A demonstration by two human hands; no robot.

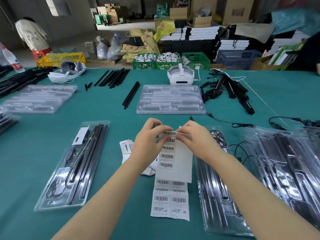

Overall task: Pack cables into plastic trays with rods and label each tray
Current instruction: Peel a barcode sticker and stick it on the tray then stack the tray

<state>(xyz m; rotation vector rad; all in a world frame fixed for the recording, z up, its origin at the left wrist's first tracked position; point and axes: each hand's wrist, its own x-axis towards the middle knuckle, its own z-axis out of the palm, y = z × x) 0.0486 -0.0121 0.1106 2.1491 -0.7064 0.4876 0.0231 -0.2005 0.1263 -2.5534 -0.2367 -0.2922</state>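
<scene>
Both hands are raised together over the green table (121,220), and they work on a sheet of barcode labels (174,158). The left hand (149,141) pinches the top edge of the sheet, and the right hand (194,137) pinches one label (168,133) in the top row, which seems to be partly lifted from the backing. The lower part of the sheet hangs down and rests on the table, between a packed tray (72,167) on the left and more filled trays (225,187) on the right. The packed tray on the left already holds black rods and a cable, so I judge that the step now is the labelling. The sheet is thin, light and soft, so it bends easily and needs support near the place of peeling. The label itself is sticky on the back and can curl or stick to the fingers, so it is better to hold it only by a corner or an edge. The clear plastic trays look smooth and a little flexible; the label should be pressed on a flat part. An empty tray (170,99) and loose rods (112,77) wait further back on the table.
</scene>
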